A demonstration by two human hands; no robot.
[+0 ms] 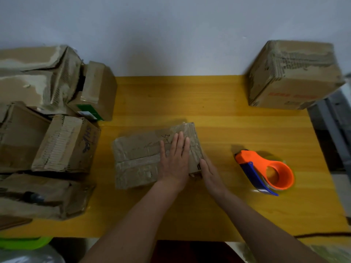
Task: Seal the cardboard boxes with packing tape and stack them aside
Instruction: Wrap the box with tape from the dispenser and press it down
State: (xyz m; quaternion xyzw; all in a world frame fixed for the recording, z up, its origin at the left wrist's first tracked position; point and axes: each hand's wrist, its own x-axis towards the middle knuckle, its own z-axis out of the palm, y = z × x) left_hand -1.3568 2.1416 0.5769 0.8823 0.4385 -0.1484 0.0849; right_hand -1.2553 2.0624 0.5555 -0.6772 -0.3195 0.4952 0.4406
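Note:
A flat, worn cardboard box lies in the middle of the yellow table, with clear tape across its top. My left hand presses flat on the box's right half, fingers straight. My right hand lies flat against the box's right side, fingers straight. An orange and blue tape dispenser rests on the table to the right of my hands, apart from them.
Several battered cardboard boxes are piled along the table's left side. One larger box stands at the back right corner. A white wall runs behind the table. A green object shows below the table's front left edge.

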